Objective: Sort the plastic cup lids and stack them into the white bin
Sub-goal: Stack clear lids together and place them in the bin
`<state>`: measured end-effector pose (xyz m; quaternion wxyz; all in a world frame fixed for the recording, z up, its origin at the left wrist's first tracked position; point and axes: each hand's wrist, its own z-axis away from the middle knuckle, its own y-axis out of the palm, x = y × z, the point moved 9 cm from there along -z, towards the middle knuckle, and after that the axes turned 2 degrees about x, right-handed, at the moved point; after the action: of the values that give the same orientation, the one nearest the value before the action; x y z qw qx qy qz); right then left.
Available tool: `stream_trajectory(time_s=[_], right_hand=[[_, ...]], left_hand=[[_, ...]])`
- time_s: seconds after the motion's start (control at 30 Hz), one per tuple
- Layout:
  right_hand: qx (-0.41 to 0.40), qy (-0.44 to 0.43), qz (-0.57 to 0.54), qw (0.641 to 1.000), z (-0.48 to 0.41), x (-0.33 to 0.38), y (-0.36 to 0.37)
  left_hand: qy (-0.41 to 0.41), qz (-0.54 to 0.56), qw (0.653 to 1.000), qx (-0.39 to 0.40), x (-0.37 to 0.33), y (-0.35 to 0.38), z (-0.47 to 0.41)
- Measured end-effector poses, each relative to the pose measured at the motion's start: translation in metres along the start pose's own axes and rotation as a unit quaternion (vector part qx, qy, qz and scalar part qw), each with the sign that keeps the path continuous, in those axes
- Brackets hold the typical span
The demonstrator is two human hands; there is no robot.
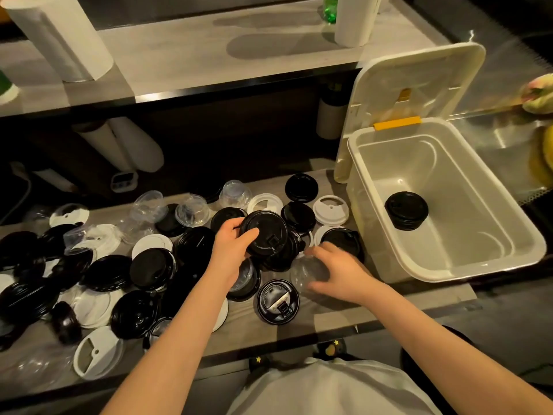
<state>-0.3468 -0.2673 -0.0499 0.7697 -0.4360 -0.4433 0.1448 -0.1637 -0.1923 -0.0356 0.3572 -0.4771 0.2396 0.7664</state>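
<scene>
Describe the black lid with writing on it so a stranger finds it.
From the white bin, go left along the counter to the gap between the forearms. The black lid there is the only one ringed with pale lettering.

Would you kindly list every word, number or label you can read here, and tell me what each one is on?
Nothing here can be read with certainty.
Black lid between the forearms: pale lettering runs round its rim, too blurred to read.
Small device under the shelf: its screen is too small to read.
Green bottle at the top: no label can be read.
</scene>
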Motion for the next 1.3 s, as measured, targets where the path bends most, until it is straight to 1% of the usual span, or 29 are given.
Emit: stream_trajectory(time_s=[0.1,0.17,0.3,0.43,0.53,0.6,0.67,0.73,0.8,0.9,0.97,1.03,1.1,1.2,1.3], right_hand=[[-0.079,-0.004,-0.085,0.993,-0.001,0.009,-0.031],[-0.135,-0.007,-0.107,0.985,-0.002,0.014,-0.055],[-0.210,0.008,-0.141,0.967,0.000,0.014,-0.103],[-0.269,0.028,-0.211,0.939,0.010,-0.006,-0.149],[-0.300,0.049,-0.266,0.915,0.015,-0.032,-0.177],[-0.320,0.058,-0.276,0.904,0.019,-0.054,-0.195],[-0.328,0.061,-0.266,0.904,0.021,-0.076,-0.211],[-0.306,0.073,-0.243,0.918,0.019,-0.099,-0.220],[-0.245,0.106,-0.215,0.939,0.017,-0.122,-0.218],[-0.089,0.127,-0.104,0.982,0.010,-0.142,-0.199],[0.024,0.114,-0.013,0.993,0.008,-0.145,-0.177],[0.118,0.080,0.067,0.988,0.007,-0.142,-0.150],[0.168,0.038,0.133,0.976,0.002,-0.139,-0.126],[0.210,0.017,0.177,0.961,-0.009,-0.143,-0.097],[0.224,-0.001,0.218,0.950,-0.016,-0.147,-0.079]], left_hand=[[0.019,0.017,1.000,-0.018,-0.011,0.004,0.000],[0.038,0.034,0.998,-0.035,-0.021,0.010,0.002],[0.082,0.090,0.991,-0.063,-0.047,0.024,0.006],[0.111,0.096,0.988,-0.044,-0.068,0.053,0.007],[0.117,0.092,0.989,-0.024,-0.076,0.079,0.005],[0.112,0.101,0.988,-0.019,-0.080,0.098,0.001],[0.107,0.105,0.989,-0.014,-0.085,0.118,-0.003],[0.112,0.090,0.990,-0.006,-0.090,0.139,-0.007],[0.118,0.069,0.991,0.010,-0.093,0.160,-0.010],[0.127,0.046,0.991,0.025,-0.095,0.185,-0.012],[0.127,0.046,0.990,0.025,-0.092,0.193,-0.012],[0.121,0.059,0.991,0.021,-0.087,0.196,-0.011],[0.115,0.071,0.991,0.009,-0.082,0.195,-0.011],[0.109,0.082,0.991,-0.001,-0.077,0.193,-0.009],[0.112,0.091,0.989,-0.010,-0.077,0.190,-0.006]])
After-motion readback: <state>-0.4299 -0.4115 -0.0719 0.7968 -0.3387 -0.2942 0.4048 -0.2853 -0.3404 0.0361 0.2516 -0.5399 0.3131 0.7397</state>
